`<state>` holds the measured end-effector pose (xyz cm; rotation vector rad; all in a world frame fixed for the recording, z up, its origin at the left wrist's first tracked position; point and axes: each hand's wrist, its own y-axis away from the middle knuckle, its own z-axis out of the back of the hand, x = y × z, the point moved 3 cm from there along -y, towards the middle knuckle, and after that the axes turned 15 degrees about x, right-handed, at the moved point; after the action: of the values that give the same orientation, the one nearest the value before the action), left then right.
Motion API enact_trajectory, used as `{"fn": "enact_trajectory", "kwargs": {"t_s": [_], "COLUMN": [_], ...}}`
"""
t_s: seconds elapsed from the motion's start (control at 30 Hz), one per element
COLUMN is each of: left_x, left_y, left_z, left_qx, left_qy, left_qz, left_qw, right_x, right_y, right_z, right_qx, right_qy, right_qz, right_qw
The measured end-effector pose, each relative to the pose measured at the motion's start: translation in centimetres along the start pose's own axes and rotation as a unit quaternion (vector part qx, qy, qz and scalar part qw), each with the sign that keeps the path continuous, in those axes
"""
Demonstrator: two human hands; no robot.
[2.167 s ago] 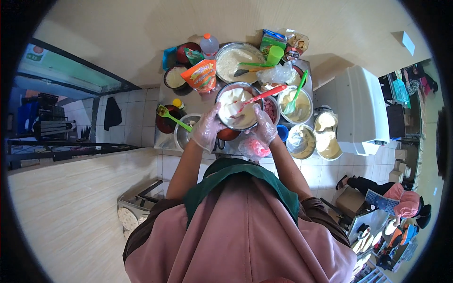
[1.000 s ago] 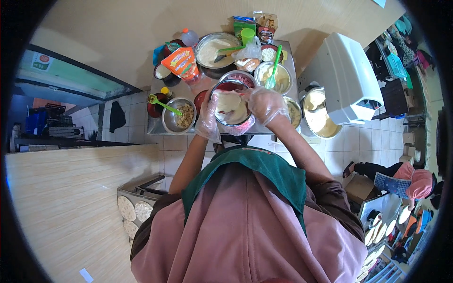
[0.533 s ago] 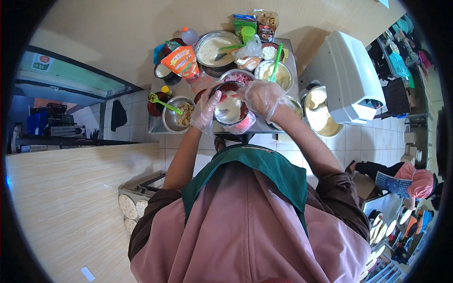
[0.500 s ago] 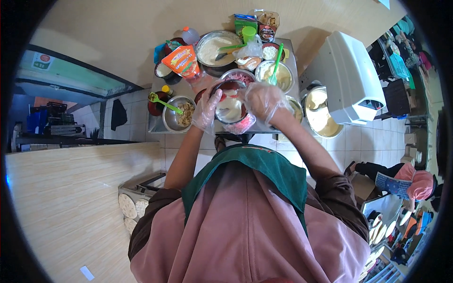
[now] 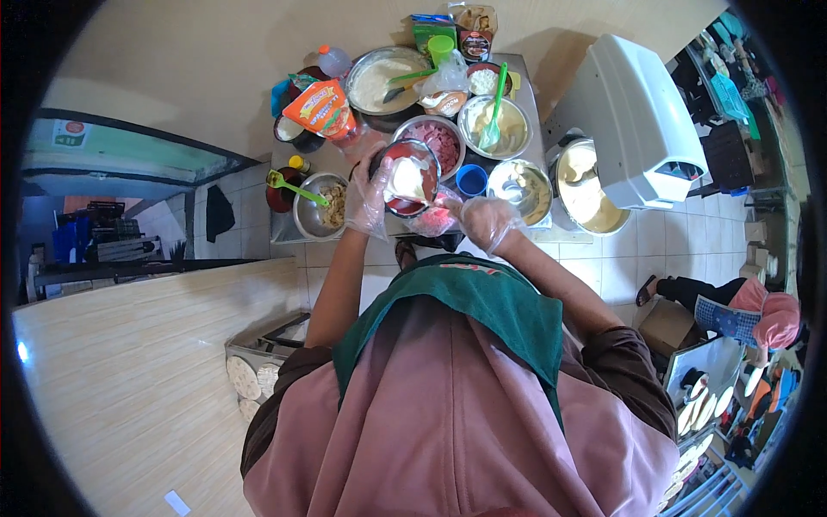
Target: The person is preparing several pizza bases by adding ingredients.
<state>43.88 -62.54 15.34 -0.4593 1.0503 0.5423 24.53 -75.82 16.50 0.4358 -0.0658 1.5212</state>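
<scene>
My left hand (image 5: 369,196), in a clear plastic glove, grips the side of a dark reddish bowl (image 5: 420,154). White creamy stuff (image 5: 407,180) lies in that bowl, which is raised over the table's front edge. Just right of the bowl is my right hand (image 5: 488,223), gloved too, its fingers closed; what they hold, if anything, is hard to see. A pink bundle (image 5: 433,222) shows below the bowl, next to my right fingertips. Behind the bowl stands a steel bowl of pink bits (image 5: 447,143), and a blue cup (image 5: 471,179) is close to my right hand.
Around the table (image 5: 284,226) sit a large pot of white mixture (image 5: 357,86), steel bowls of cream (image 5: 519,187), a bowl of brown chunks (image 5: 338,205) with a green spoon, and an orange packet (image 5: 320,110). A white mixer (image 5: 646,129) stands right. Another person (image 5: 732,314) is far right.
My right hand has drawn back from the bowl, down and to the right, uncovering the blue cup. The bowl in my left hand has shifted slightly left and tilted. The whole view has moved a little.
</scene>
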Motion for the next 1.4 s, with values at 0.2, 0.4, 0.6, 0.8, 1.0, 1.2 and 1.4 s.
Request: {"fn": "enact_trajectory", "kwargs": {"t_s": [0.2,0.4,0.6,0.8,1.0,1.2,1.4], "left_x": [-0.3,0.0,-3.6,-3.7,-3.5,-3.9,-4.2], "left_y": [0.5,1.5,2.3,2.6,3.0,3.1,2.3], "left_z": [-1.7,-1.7,-1.9,-2.2,-1.7,-1.3,-2.1], "left_qx": [0.021,0.003,0.024,0.036,0.058,0.065,0.104], "left_qy": [0.043,-0.02,-0.156,-0.157,-0.166,-0.146,-0.229], "left_qz": [0.035,0.002,0.044,0.006,0.022,0.021,-0.017], "left_qw": [0.998,1.0,0.986,0.987,0.984,0.987,0.968], "right_x": [2.7,0.8,0.6,1.5,1.9,0.6,-0.6], "right_y": [1.0,0.7,-1.8,-2.1,-1.4,-1.7,-3.1], "right_z": [1.6,2.8,2.4,5.3,7.6,6.6,5.1], "right_qx": [-0.028,-0.004,0.094,0.013,0.033,0.004,0.008], "right_qy": [-0.055,-0.149,-0.065,-0.141,-0.061,0.082,0.113], "right_qz": [-0.004,-0.062,-0.06,-0.027,-0.02,0.04,0.008], "right_qw": [0.998,0.987,0.992,0.99,0.997,0.996,0.994]}}
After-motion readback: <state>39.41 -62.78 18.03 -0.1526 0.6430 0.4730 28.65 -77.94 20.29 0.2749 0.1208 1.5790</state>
